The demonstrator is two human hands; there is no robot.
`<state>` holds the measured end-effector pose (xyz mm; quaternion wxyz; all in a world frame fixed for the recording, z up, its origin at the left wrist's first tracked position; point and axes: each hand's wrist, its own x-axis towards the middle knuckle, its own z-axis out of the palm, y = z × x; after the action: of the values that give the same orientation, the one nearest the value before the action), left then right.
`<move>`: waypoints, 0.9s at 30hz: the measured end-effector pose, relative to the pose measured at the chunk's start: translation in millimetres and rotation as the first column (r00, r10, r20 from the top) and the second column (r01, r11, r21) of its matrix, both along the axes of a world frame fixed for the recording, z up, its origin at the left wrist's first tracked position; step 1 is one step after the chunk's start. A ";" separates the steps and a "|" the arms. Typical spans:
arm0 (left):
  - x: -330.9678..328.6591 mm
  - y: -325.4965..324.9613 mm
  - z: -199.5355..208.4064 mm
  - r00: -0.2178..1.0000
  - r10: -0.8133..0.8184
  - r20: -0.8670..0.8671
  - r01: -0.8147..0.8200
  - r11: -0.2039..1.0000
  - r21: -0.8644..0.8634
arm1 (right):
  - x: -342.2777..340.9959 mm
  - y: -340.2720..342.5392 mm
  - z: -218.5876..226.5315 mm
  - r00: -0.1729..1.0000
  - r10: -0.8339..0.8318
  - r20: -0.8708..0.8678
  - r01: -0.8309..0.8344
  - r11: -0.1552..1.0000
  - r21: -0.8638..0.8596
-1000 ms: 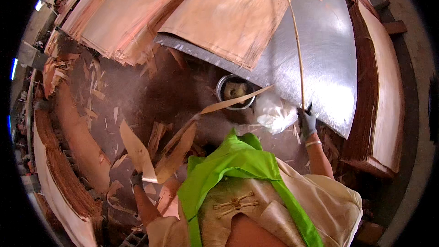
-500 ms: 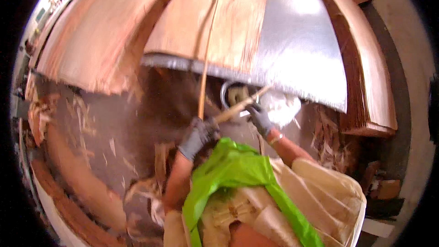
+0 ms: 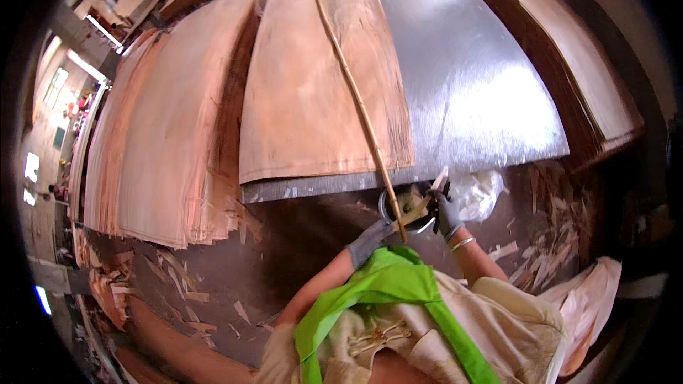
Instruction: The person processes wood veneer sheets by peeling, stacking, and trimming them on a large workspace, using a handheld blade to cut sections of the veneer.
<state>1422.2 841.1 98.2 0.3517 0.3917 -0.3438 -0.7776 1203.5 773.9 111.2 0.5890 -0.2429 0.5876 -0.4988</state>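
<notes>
My left hand (image 3: 370, 240), in a grey glove, is closed at the near end of a pale flat wooden strip (image 3: 417, 212); its fingertips are partly hidden. My right hand (image 3: 448, 215), in a grey glove with dark fingers, closes around the strip farther up. A long thin stick (image 3: 356, 96) lies across a wood veneer sheet (image 3: 313, 92), its near end sticking out over the table edge beside my left hand. Below my hands stands a round bucket (image 3: 384, 206) with something yellowish inside. A white plastic bag (image 3: 478, 195) sits right of my right hand.
The veneer lies on a shiny metal tabletop (image 3: 484, 92). A tall veneer stack (image 3: 171, 128) stands at left, another stack (image 3: 569, 50) at right. Wood scraps (image 3: 551, 242) litter the floor at right, and more shavings (image 3: 181, 281) lie at left.
The view has shifted. The stick's near end has left my left hand's grip and now extends past it. Both hands have come closer together over the bucket, with the strip held more steeply.
</notes>
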 end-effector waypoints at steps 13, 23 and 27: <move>80.5 -58.7 59.0 0.964 0.220 -0.148 -0.166 0.937 0.309 | -184.8 141.7 26.3 0.760 -0.196 -0.619 0.291 0.955 0.056; 278.7 -62.4 41.3 0.920 0.298 0.254 -0.334 0.936 0.111 | -36.3 87.9 57.8 0.271 0.472 -0.839 -0.003 0.872 0.490; 304.9 -70.2 40.5 0.921 0.242 0.305 -0.282 0.955 0.093 | 49.5 6.9 -31.4 0.523 0.242 -0.817 -0.401 0.916 0.015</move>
<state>1727.1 770.9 138.6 0.3712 0.5668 -0.2825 -0.6790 1253.0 780.7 79.8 0.3166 -0.5967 0.6877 -0.2658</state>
